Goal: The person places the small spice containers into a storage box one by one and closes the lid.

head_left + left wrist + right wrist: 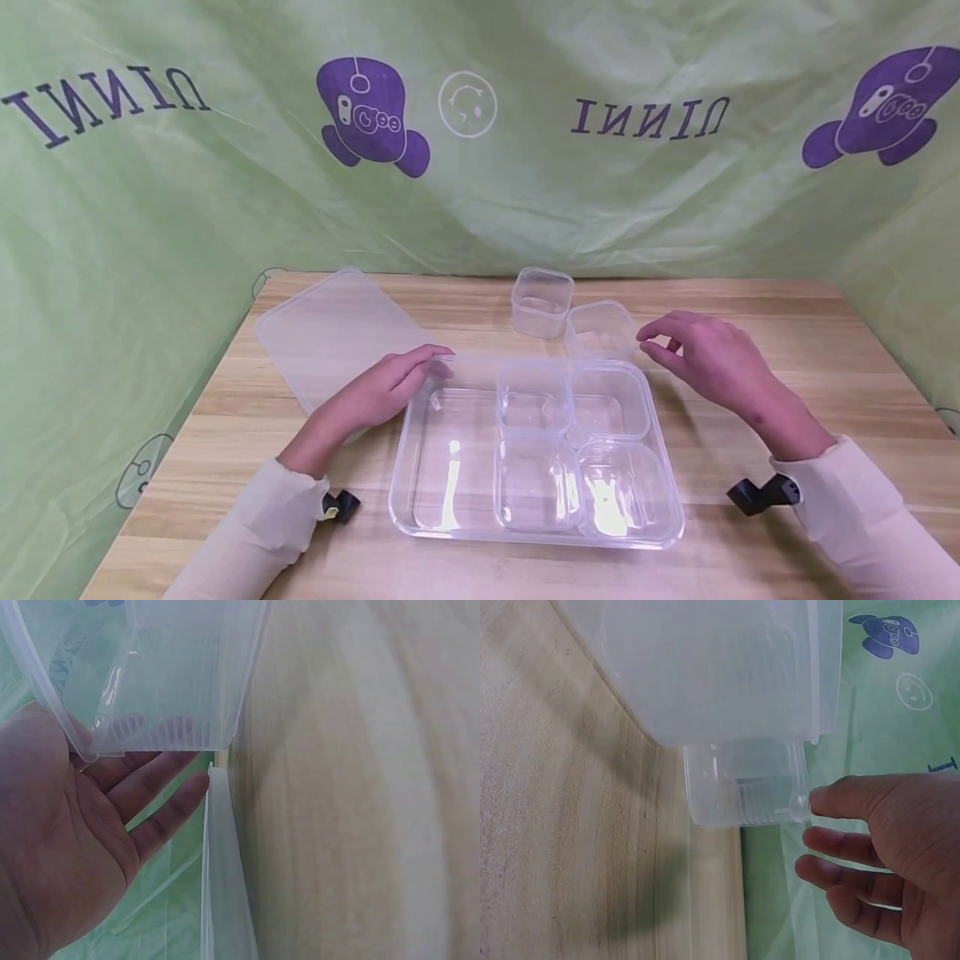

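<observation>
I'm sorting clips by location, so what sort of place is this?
Probably a small recording booth, though I can't be certain: green printed fabric hangs behind and on both sides of the wooden table, and small black devices sit at both sleeves.

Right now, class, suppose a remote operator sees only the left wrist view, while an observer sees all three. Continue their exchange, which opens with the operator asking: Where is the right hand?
Observer: The right hand is just to the right of the nearer loose square container.
Operator: My view cuts off part of the large rectangular container. What sits inside it?
Observer: Four small clear containers, arranged two by two toward its right side.
Operator: Is only one container loose outside it?
Observer: No, a second loose square container stands farther back, to the left of the first.
</observation>
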The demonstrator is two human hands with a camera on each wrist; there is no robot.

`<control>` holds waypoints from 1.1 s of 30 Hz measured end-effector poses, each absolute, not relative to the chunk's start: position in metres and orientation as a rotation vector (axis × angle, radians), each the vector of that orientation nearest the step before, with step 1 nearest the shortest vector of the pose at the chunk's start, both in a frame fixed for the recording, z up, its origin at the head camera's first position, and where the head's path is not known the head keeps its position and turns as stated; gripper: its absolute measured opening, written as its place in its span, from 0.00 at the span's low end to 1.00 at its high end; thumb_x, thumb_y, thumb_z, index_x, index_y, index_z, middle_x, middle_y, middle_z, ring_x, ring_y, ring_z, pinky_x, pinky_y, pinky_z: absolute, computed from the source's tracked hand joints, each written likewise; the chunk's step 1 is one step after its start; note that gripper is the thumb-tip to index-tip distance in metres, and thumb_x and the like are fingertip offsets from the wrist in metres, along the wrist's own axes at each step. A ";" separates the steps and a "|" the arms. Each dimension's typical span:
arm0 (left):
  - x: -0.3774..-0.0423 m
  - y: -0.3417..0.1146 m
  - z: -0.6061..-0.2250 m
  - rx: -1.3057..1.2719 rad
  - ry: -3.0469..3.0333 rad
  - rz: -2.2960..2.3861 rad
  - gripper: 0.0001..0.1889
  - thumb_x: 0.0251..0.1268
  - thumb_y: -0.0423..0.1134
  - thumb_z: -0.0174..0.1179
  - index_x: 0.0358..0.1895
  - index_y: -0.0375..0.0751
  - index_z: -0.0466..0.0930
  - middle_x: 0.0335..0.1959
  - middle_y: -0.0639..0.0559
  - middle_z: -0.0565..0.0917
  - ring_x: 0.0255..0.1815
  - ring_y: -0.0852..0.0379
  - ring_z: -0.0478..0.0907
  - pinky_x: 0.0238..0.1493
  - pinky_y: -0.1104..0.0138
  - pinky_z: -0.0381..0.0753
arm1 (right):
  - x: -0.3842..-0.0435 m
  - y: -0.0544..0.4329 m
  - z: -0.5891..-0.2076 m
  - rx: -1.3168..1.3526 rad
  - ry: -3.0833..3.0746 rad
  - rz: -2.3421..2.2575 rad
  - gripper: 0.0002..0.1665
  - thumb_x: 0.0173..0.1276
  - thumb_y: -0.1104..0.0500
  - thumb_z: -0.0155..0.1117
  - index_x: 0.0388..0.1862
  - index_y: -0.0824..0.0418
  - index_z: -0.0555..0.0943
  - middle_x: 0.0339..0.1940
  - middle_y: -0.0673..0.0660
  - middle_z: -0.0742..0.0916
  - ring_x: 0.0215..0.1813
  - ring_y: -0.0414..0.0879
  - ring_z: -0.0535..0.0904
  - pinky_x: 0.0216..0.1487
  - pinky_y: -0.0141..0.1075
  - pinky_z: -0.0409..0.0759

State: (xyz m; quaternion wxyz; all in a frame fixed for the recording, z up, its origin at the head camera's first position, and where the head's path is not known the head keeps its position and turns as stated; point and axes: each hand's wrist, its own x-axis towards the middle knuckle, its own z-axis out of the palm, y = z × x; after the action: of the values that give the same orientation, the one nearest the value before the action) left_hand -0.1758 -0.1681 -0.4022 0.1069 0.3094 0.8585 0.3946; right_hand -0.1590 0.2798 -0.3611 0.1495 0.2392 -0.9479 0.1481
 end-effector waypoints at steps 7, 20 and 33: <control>-0.175 -0.169 -0.401 0.916 2.530 1.159 0.22 0.83 0.32 0.35 0.69 0.41 0.74 0.53 0.49 0.86 0.63 0.51 0.79 0.70 0.52 0.70 | -0.160 0.279 -0.361 0.733 -2.744 0.460 0.09 0.67 0.62 0.73 0.45 0.53 0.88 0.48 0.54 0.90 0.37 0.46 0.87 0.35 0.52 0.83; -0.176 -0.169 -0.402 0.923 2.529 1.154 0.21 0.84 0.33 0.36 0.68 0.42 0.74 0.53 0.50 0.87 0.63 0.52 0.78 0.70 0.53 0.69 | -0.162 0.279 -0.364 0.741 -2.767 0.465 0.08 0.67 0.61 0.74 0.45 0.53 0.89 0.46 0.53 0.90 0.36 0.45 0.88 0.37 0.53 0.84; -0.177 -0.169 -0.402 0.938 2.528 1.144 0.21 0.84 0.33 0.36 0.68 0.41 0.74 0.53 0.49 0.87 0.63 0.51 0.78 0.71 0.53 0.69 | -0.164 0.279 -0.367 0.766 -2.741 0.445 0.08 0.66 0.61 0.75 0.43 0.53 0.88 0.42 0.51 0.90 0.35 0.45 0.87 0.35 0.53 0.84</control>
State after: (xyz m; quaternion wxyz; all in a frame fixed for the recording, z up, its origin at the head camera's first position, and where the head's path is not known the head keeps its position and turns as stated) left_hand -0.1768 -0.1693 -0.4016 0.1060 0.3184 0.8582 0.3883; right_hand -0.1635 0.2785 -0.3668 0.1303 0.2638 -0.9434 0.1530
